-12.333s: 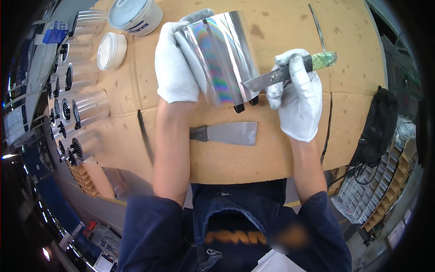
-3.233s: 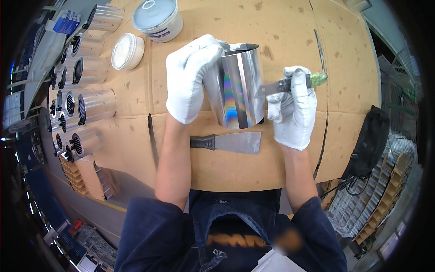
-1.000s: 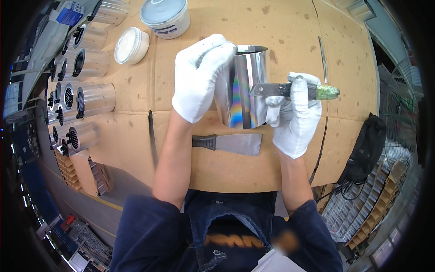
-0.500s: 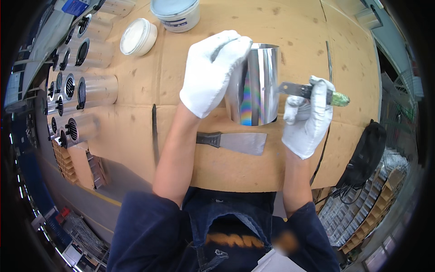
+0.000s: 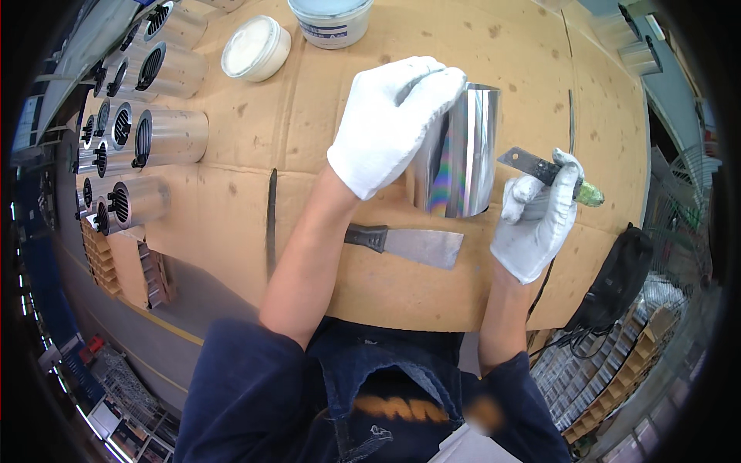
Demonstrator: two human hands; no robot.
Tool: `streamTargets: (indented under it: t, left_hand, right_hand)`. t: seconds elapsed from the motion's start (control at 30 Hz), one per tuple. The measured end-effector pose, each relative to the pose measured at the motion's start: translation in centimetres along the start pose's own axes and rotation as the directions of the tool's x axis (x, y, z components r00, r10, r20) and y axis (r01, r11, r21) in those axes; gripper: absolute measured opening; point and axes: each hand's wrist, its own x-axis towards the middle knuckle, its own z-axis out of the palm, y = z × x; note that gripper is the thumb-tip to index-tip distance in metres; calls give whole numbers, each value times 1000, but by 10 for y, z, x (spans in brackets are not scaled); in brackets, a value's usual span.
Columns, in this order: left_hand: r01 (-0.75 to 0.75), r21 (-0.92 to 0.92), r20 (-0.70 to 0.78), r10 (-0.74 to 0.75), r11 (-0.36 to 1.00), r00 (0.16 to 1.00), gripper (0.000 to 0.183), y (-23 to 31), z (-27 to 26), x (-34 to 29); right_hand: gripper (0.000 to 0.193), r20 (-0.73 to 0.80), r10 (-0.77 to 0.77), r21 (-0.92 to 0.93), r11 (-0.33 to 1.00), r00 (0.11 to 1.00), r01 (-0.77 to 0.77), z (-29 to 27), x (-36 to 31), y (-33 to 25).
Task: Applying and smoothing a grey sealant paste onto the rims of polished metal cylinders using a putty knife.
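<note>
My left hand, in a white glove, grips the upper rim of a mirror-bright metal cylinder on the cardboard. Its fingers are pressed together and hide part of the cylinder's left side. To the right of the cylinder, my gloved right hand is closed around a small flat blade with a hole near its tip and a green-wrapped handle. The blade points up and left toward the cylinder, apart from it. Below the cylinder lies a wide scraper with a black handle, touched by neither hand.
Several metal cylinders with black slotted ends lie at the left. Two white tubs, a small one and a larger one, stand at the back. Dark slits run through the cardboard sheet. A black bag hangs by the right edge.
The view has shifted a little, so the table things sit slightly further right. The small blade in my right hand has tilted, its tip now higher than its handle. My left hand keeps its grip.
</note>
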Motion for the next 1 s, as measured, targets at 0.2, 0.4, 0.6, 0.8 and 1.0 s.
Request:
streamTargets:
  t: [0.2,0.4,0.6,0.8,1.0]
  left_hand:
    - [15,-170,26,-11,985,1000,17,-6,1,2]
    - [14,-225,23,-9,974,1000,15,-10,1,4]
    - [5,-214,44,5,977,999,14,-13,1,5]
    - [-17,-199,49,27,980,998,14,-14,1,5]
    - [-11,-215,65,26,976,998,14,-15,-1,5]
  right_hand:
    - [25,24,14,74,997,1000,-16,3,-1,-3]
    - [24,27,37,51,998,999,-39,14,1,-1]
    - [23,90,110,33,993,990,-113,12,3,-1]
    - [24,90,129,-9,992,988,-129,11,3,0]
    - [24,91,121,-38,992,988,-118,12,2,1]
